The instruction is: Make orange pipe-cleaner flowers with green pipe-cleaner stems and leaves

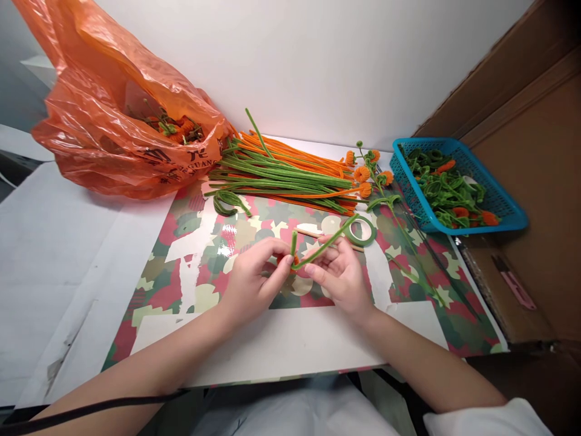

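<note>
My left hand [258, 275] pinches a small orange chenille piece [295, 261], mostly hidden by the fingertips, where a green pipe cleaner [334, 238] bends into a V. One short end of the pipe cleaner points up beside my left thumb; the longer end slants up to the right. My right hand [342, 278] is closed loosely around the longer end near the bend, its thumb in front and fingers behind. Just beyond the right fingers lie a roll of green tape [371, 232] and a thin wooden stick [308, 232].
Green pipe cleaners [281, 172] and orange pipe cleaners [295, 151] lie in a bundle at the back. An orange plastic bag [109, 121] stands left. Finished orange flowers [362, 174] rest beside a blue basket [512, 212] of green leaves. A pink-handled cutter [517, 289] lies far right.
</note>
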